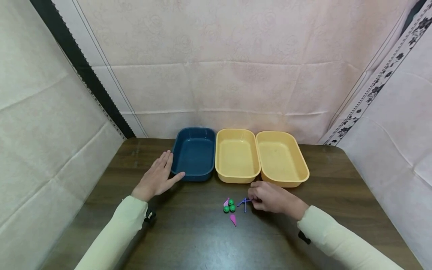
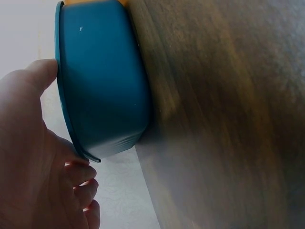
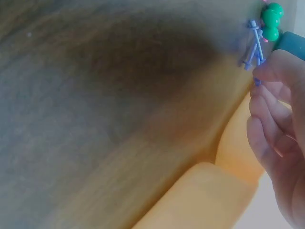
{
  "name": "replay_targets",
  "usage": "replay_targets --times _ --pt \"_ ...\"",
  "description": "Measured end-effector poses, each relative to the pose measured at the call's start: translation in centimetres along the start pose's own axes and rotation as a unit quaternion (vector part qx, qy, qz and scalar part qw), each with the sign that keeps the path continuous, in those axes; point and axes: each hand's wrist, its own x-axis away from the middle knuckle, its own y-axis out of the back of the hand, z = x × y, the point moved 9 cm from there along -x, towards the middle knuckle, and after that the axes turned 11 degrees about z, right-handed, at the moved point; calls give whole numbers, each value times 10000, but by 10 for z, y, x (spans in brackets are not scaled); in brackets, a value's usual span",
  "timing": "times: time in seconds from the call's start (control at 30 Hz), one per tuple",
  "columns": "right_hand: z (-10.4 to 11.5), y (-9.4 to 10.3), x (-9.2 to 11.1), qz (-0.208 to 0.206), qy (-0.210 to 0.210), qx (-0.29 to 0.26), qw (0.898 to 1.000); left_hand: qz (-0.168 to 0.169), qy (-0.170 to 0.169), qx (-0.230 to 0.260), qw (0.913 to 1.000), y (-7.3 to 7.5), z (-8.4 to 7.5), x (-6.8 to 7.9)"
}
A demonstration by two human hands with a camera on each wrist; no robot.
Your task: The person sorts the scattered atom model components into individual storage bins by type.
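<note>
I see the small blue sticks (image 1: 245,204) lying on the tabletop (image 1: 182,236) at nine o'clock from the nearer right hand (image 1: 270,197), which pinches one end, another's long axis toward six, while the left hand (image 1: 156,178), fingers straight, touches the dark-blue tray (image 1: 194,177).

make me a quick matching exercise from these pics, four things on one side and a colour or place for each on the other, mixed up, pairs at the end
Column 1
1. leftmost tray in the head view
2. right hand
3. three small balls
4. left hand

Column 2
A. green
B. thumb at a tray's rim
C. dark blue
D. fingers at the blue-purple sticks

Pairs: 1-C, 2-D, 3-A, 4-B
</note>
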Motion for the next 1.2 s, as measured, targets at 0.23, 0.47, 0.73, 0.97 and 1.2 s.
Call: replay_targets --times 0.23,0.47,0.73,0.97,1.2 --pt "3 9 -3 -37 61 254 9997 -81 -49 0 10000 0 0 0" --pt "7 14 -7 45 81 603 9981 -59 -5 -27 10000 0 1 0" --pt "11 19 -11 10 205 981 9950 -115 -44 -50 9999 0 0 0" --pt "13 20 -15 -50 361 1255 9914 -66 -51 -40 10000 -2 1 -1" --pt "16 21 -15 -224 526 1510 9869 -82 -73 -35 9999 -1 0 -1"
